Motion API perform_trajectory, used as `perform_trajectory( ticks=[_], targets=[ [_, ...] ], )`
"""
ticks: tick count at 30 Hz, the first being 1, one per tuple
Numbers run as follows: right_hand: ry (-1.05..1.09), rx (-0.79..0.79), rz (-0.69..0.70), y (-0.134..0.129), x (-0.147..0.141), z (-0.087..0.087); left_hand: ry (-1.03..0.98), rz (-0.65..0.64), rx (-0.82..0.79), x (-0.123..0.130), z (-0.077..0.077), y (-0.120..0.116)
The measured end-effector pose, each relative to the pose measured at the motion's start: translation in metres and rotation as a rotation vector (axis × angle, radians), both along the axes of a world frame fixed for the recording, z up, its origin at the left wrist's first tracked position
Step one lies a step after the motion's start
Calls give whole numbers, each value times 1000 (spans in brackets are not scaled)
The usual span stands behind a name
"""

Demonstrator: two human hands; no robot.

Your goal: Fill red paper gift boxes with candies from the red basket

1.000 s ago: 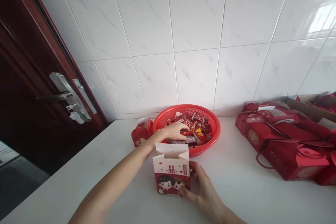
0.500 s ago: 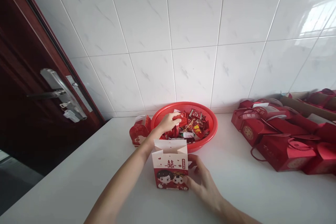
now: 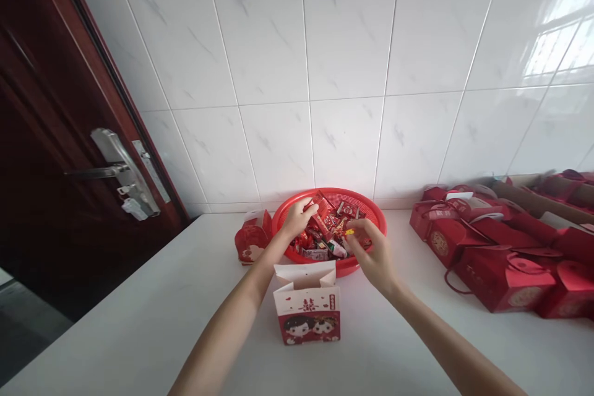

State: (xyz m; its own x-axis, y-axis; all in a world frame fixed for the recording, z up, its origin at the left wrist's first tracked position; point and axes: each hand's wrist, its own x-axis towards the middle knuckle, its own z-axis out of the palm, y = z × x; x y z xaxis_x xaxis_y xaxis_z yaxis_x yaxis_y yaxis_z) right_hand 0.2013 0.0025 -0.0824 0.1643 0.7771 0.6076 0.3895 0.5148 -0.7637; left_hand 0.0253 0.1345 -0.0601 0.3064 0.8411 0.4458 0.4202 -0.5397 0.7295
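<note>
A red plastic basket of wrapped sweets stands against the tiled wall. Over its left part, my left hand is closed on a red packet. My right hand reaches over the basket's right side, thumb and forefinger apart beside a sweet with a yellow mark; it holds nothing. In front of the basket stands an open-topped red and white paper box with two cartoon figures, touched by neither hand.
A smaller red box sits left of the basket. Many closed red gift boxes with handles fill the table's right side, beside a cardboard carton. A dark red door is at the left.
My right hand has left the paper box and moved up over the basket. My left hand has stayed over the sweets, and the red packet now shows in its fingers. The view has shifted slightly.
</note>
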Motion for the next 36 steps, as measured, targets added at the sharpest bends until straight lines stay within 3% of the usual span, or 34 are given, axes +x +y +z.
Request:
perform_trajectory(
  ticks=[4, 7, 14, 17, 22, 26, 30, 34, 36],
  targets=[
    [-74, -306, 44, 39, -13, 21, -12, -27, -2, 0, 0, 1],
    [-83, -401, 95, 56, -20, 22, -14, -56, -19, 0, -1, 2],
    [36, -478, 364, 61, -14, 11, -31, -28, -61, -4, -1, 0],
    [102, -473, 413, 58, -14, 10, -92, -6, -56, -5, -1, 0],
    [277, -407, 395, 56, -14, 19, -31, -172, -10, -4, 0, -4],
    [541, -453, 374, 55, -13, 23, 51, -326, -12, -3, 3, -13],
    [660, -452, 349, 57, -13, 22, -28, -309, -12, -4, 2, -13],
    [687, -432, 351, 58, -13, 21, -218, -189, -130, -7, -1, -5],
    [697, -397, 333, 59, -13, 21, -218, -204, -174, -7, -2, -3]
  ],
)
